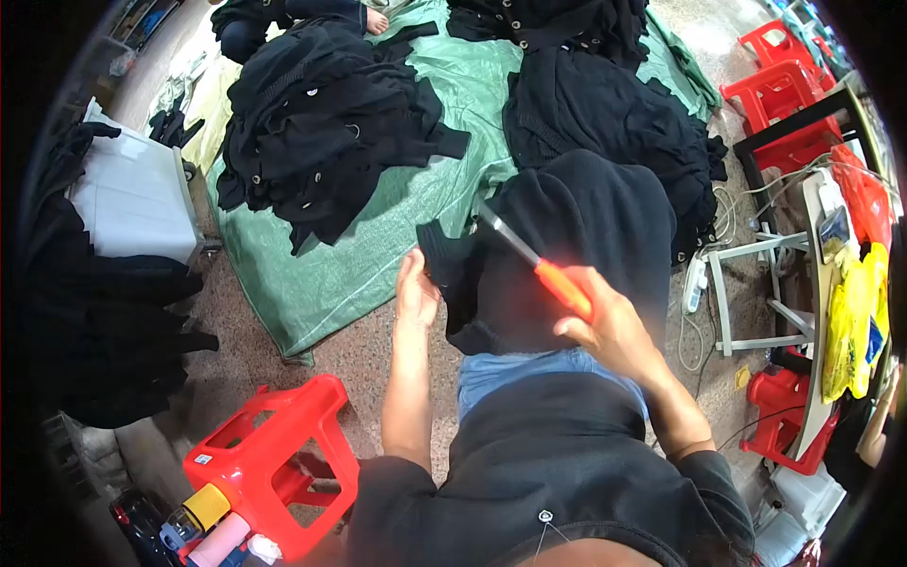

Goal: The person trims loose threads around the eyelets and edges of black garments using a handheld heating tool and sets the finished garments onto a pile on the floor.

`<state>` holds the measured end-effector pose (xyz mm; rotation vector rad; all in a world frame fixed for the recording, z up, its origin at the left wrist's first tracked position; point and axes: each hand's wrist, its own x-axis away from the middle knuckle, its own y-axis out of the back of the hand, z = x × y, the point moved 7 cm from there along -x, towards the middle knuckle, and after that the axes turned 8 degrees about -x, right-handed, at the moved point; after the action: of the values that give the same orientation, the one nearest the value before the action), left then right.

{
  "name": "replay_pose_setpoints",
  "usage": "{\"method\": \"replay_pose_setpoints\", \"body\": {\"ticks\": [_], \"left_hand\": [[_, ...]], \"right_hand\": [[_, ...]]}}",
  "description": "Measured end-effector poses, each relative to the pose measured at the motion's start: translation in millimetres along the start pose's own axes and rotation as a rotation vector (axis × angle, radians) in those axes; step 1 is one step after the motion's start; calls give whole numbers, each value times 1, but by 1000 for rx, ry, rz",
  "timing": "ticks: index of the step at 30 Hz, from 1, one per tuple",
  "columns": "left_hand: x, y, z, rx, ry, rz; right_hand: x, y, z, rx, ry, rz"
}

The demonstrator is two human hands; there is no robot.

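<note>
Green sheeting [302, 302] heaped with black garments [331, 132], on speckled floor [359, 347]

A yellow bag [850, 326] is at far right, its contents hidden from me. Across the person's lap lies a black garment [590, 213]. Above it, the right hand [614, 326] wraps an orange-handled tool [565, 288]; the left hand [417, 295], loosely open, is beside the cuff [435, 250], contact unclear.

The right grip [612, 326] partly hides the orange handle [564, 288]; the top edge crops a black pile [576, 24].

No readable text. White sticker [203, 459] on red stool [326, 402] too small to make out; marks on yellow bag [844, 326] illegible.
</note>
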<state>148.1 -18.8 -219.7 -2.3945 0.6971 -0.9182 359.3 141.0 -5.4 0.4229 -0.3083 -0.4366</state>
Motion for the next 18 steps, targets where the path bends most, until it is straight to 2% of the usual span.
{"method": "replay_pose_setpoints", "body": {"ticks": [1, 3, 4, 5, 7, 8, 9, 10, 11, 12, 16, 17, 18], "left_hand": [[-3, 13, 22, -13, 181, -24], [8, 24, 52, -257, 329, -51], [10, 33, 63, -273, 346, -9], [8, 45, 72, -290, 355, -19], [7, 60, 76, -262, 385, -94], [6, 65, 72, -251, 411, -102], [6, 67, 65, -240, 437, -112], [5, 54, 49, -204, 368, -45], [11, 47, 40, -211, 319, -94], [22, 27, 22, -219, 269, -141], [15, 62, 53, -369, 359, -74], [15, 70, 60, -370, 362, -73], [20, 66, 58, -347, 350, -158]], "right_hand": [[-1, 3, -6, -68, -9, -7], [0, 5, -20, -78, 23, -79], [2, 5, -25, -32, 79, -137], [5, 2, -32, -15, 41, -121], [10, -5, -49, 150, 161, -101], [17, -10, -64, 166, -26, -49], [18, -11, -62, 163, -26, -43], [19, -12, -60, 218, -38, -41], [20, -13, -60, 272, -51, -40], [21, -17, -57, 267, -1, -28], [37, -17, -50, 270, 228, 0], [43, -11, -51, 380, 238, -36], [51, -9, -66, 435, 235, -51]]}}
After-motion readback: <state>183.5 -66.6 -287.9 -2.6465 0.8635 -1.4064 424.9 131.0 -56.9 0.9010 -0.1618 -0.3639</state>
